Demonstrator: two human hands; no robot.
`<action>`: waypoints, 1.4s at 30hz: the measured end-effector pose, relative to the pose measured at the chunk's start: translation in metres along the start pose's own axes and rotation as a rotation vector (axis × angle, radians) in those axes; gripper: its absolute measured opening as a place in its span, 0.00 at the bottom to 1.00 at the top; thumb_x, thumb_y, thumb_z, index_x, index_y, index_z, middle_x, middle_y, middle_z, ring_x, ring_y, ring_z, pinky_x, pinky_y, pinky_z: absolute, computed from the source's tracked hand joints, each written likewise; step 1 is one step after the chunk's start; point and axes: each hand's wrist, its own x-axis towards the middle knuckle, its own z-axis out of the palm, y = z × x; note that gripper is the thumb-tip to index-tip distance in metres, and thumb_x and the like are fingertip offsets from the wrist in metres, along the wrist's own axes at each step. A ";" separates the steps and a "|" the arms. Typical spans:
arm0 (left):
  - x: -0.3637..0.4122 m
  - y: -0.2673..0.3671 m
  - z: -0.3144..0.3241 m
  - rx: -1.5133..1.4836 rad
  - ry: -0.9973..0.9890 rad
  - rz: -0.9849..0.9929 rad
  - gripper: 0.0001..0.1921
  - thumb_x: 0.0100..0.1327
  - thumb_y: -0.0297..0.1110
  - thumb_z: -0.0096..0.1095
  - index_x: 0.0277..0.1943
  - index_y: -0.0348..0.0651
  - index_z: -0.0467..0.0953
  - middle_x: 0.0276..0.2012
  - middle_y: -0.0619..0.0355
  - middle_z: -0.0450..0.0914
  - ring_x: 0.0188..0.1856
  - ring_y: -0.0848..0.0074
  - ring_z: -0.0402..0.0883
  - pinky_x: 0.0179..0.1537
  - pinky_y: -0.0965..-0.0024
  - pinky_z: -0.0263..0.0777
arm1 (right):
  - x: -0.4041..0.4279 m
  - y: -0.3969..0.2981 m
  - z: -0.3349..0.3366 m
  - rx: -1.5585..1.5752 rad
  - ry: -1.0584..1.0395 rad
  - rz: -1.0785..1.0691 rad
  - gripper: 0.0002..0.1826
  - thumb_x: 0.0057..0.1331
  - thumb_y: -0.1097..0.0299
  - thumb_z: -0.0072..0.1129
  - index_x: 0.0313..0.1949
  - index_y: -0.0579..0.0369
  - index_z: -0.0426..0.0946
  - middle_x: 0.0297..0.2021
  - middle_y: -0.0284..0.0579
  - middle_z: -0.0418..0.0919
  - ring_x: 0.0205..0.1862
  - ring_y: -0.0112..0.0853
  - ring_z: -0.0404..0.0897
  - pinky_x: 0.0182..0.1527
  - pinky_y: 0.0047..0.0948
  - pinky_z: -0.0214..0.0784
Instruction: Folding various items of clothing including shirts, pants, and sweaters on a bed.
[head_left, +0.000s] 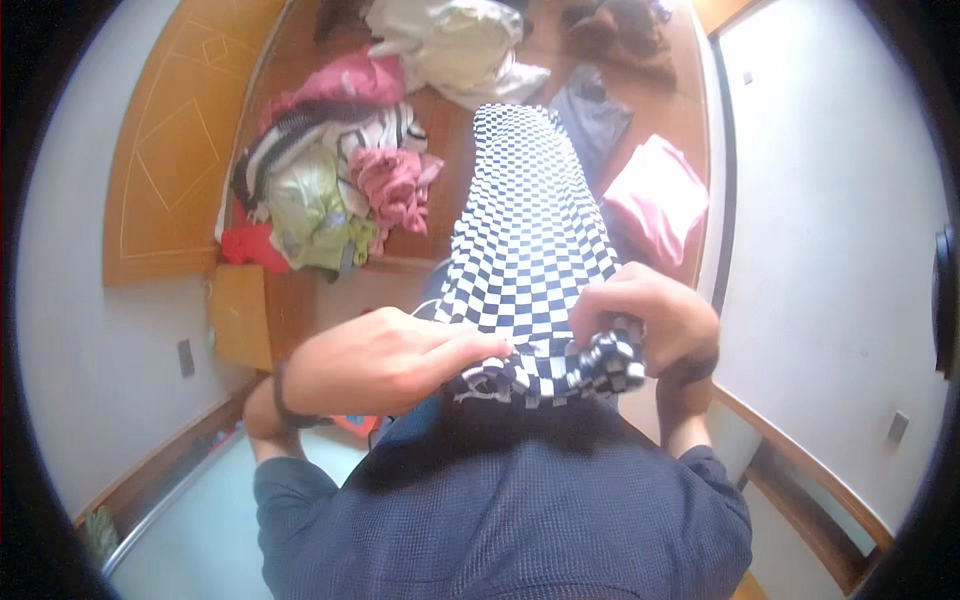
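Note:
A black-and-white checkered cloth (525, 225) stretches away from my body across the wooden surface (450, 127). My left hand (397, 360) pinches its near edge, thumb on top. At the right corner of that edge, my right hand (645, 311) grips a bunched part of the same cloth. Between the two hands the near edge is crumpled, and a few loose threads show on the left. The fingertips of my right hand are partly hidden by the fabric. Whether the cloth is a garment cannot be told.
A mixed heap of clothes (315, 187) lies at the left. Cream-white cloth (457, 45) sits at the far side, with brown fuzzy fabric (630, 37) to its right. A grey garment (589, 112) and a folded pink cloth (660, 195) lie along the right. White walls (825, 187) stand on both sides.

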 end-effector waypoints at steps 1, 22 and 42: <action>0.001 -0.007 0.010 -0.068 -0.057 -0.098 0.24 0.50 0.22 0.57 0.54 0.37 0.70 0.39 0.48 0.81 0.36 0.62 0.84 0.36 0.66 0.77 | -0.002 0.015 0.007 0.047 0.017 0.076 0.26 0.37 0.75 0.66 0.42 0.58 0.74 0.35 0.42 0.79 0.35 0.32 0.79 0.39 0.27 0.71; 0.150 -0.262 0.001 -0.255 0.394 -0.356 0.16 0.62 0.26 0.57 0.53 0.35 0.70 0.43 0.51 0.79 0.46 0.68 0.78 0.49 0.70 0.70 | 0.055 0.228 -0.089 0.133 0.848 0.181 0.17 0.57 0.67 0.66 0.45 0.60 0.79 0.28 0.34 0.79 0.32 0.21 0.76 0.37 0.23 0.69; -0.016 -0.544 0.438 -0.276 0.531 -1.363 0.41 0.47 0.34 0.73 0.60 0.29 0.57 0.50 0.39 0.73 0.54 0.55 0.73 0.58 0.58 0.64 | 0.045 0.647 0.215 0.119 1.312 1.366 0.47 0.42 0.58 0.79 0.57 0.65 0.63 0.52 0.60 0.66 0.55 0.43 0.66 0.58 0.40 0.61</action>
